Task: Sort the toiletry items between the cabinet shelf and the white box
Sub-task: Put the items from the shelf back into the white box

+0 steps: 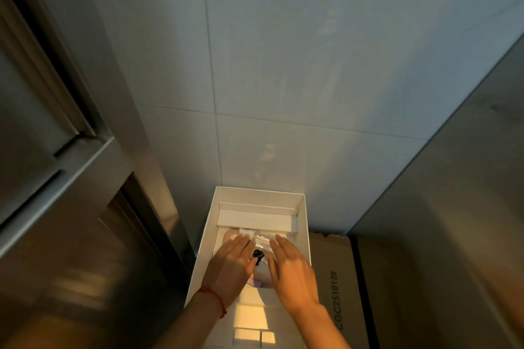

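Both hands are down inside the white box, which runs lengthwise away from the person toward the tiled wall. A small black-capped item wrapped in clear plastic lies in the middle of the box, directly between the two hands. The left hand and the right hand are about equally near, fingers straight and relaxed, gripping nothing. The wrapped bundle seems to stretch toward the box's far end, though its exact long axis is hard to make out. A cardboard carton sits just right of the box.
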Action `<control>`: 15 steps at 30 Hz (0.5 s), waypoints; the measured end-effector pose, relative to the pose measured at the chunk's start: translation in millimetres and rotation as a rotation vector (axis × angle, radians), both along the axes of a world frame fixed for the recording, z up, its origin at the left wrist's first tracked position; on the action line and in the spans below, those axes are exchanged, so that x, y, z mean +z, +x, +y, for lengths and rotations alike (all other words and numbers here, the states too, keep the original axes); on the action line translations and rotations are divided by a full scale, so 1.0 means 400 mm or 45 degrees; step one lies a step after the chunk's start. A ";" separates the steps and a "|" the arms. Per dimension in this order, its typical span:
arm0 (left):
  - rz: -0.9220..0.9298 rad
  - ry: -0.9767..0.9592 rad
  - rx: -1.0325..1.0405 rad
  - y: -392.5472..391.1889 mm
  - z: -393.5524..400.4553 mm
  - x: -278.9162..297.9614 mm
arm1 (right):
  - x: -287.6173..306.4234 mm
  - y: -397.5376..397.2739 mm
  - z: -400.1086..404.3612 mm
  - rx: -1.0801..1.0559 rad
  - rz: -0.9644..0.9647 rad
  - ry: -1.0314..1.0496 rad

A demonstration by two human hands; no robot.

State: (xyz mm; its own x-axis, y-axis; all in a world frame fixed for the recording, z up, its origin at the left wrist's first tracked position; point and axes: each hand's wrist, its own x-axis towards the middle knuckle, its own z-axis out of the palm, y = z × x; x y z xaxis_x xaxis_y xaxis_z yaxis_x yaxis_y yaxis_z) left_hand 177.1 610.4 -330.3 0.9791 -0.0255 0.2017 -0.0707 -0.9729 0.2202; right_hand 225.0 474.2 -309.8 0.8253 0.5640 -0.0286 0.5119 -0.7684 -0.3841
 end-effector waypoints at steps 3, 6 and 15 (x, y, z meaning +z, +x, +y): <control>0.057 0.000 -0.048 -0.011 -0.010 0.039 | 0.046 0.004 -0.017 -0.013 -0.011 0.021; 0.213 -0.010 0.034 -0.002 -0.017 0.085 | 0.099 0.013 -0.034 -0.047 -0.045 0.069; 0.134 -0.085 0.273 0.013 -0.028 0.236 | 0.271 0.019 -0.038 -0.083 -0.077 0.151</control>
